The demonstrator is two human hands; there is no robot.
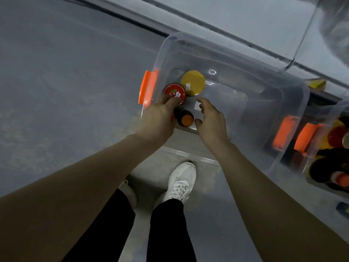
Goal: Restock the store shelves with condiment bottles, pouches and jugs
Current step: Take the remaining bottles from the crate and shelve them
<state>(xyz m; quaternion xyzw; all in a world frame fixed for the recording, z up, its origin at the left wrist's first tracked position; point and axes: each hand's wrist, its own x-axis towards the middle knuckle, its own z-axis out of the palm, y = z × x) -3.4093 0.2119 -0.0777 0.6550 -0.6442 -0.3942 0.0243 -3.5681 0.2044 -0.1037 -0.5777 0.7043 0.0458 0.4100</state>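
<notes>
A clear plastic bin (222, 52) with orange latches stands on the grey floor in front of me. In its near left corner are a red-lidded jar (172, 91), a yellow-lidded jar (193, 82) and a dark bottle with an orange cap (186, 119). My left hand (160, 114) reaches into the bin, its fingertips touching the red lid and its palm beside the dark bottle. My right hand (211, 118) hovers open just right of the dark bottle, fingers spread, holding nothing.
A second clear bin (324, 135) with orange latches sits at the right, holding several dark and coloured containers. A shelf base edge (245, 42) runs diagonally behind the bins. My white shoe (181, 184) stands on the floor below the near bin.
</notes>
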